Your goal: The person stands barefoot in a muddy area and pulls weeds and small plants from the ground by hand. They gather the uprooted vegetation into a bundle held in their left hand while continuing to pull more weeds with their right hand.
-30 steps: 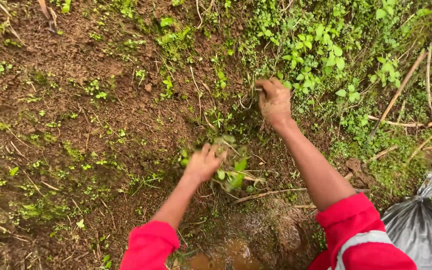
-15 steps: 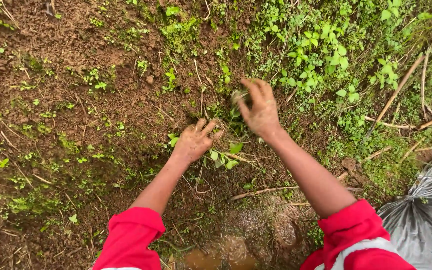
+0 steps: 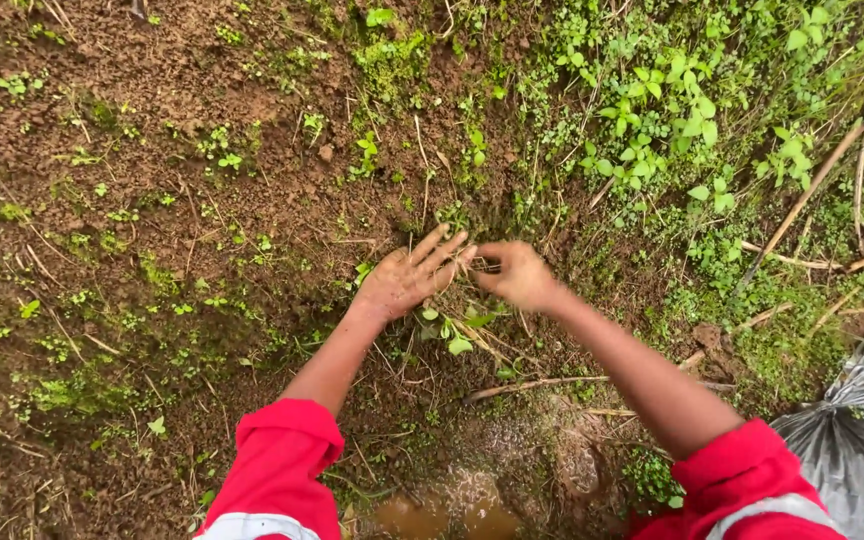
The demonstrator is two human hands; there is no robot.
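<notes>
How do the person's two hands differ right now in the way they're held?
The left hand lies spread, fingers fanned out flat over the soil and pulled weeds; the right hand is curled, fingertips pinched on thin stems. The left hand shows its back; the right hand is turned sideways. Both are caked in mud and nearly touch.

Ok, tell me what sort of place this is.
Most likely a field or garden plot outdoors. The ground is bare brown soil with leafy green weeds and dry stalks, and a muddy puddle lies near the person. Both soiled hands, left hand and right hand, work among small plants.
</notes>
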